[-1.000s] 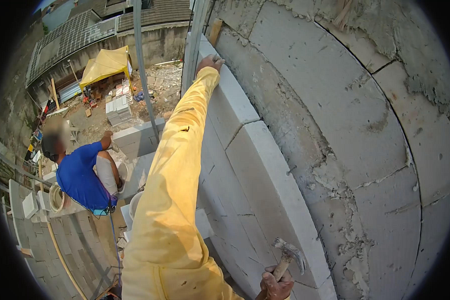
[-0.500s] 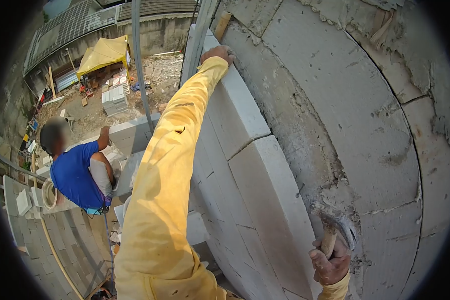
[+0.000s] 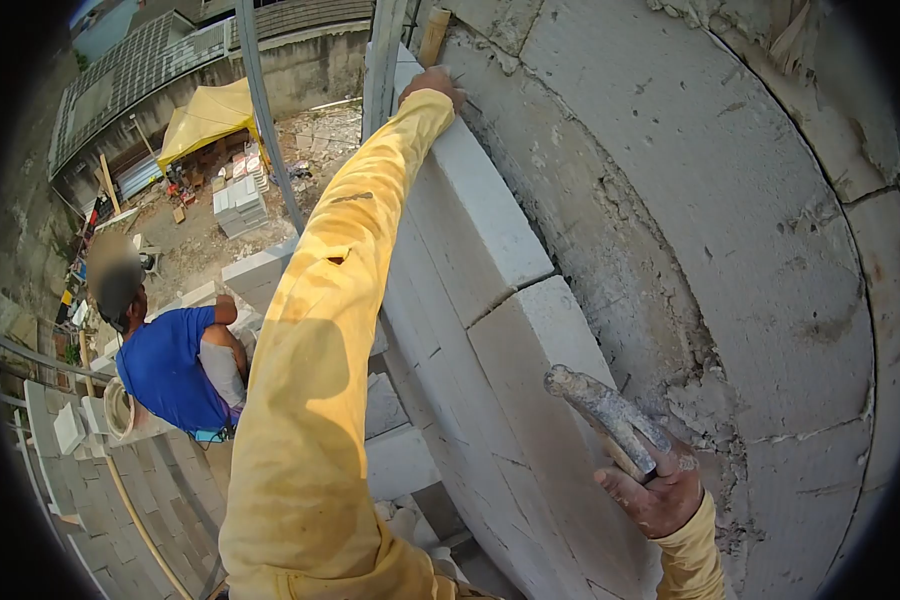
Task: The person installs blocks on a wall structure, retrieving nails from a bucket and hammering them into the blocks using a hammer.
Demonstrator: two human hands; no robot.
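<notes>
My left hand (image 3: 434, 88), at the end of a stretched yellow sleeve, is closed over the top edge of the far pale block (image 3: 490, 210), beside a metal post. Its fingertips are partly hidden behind the block. A hammer (image 3: 605, 410) with a mortar-spattered metal head is gripped in my right hand (image 3: 662, 492), at the lower right. The hammer head is over the top of the nearer pale block (image 3: 560, 330). A dark joint separates the two blocks.
Rough grey masonry (image 3: 690, 210) rises on the right. A metal post (image 3: 382, 70) stands by my left hand. Lower left, a person in a blue shirt (image 3: 175, 370) crouches near a bucket (image 3: 120, 410). Beyond are stacked blocks (image 3: 238, 207) and a yellow canopy (image 3: 205, 120) on the ground below.
The hammer and my right hand moved right to the rough mortar, then back left and up over the block, with the head turned. My left hand stays on the far block's edge.
</notes>
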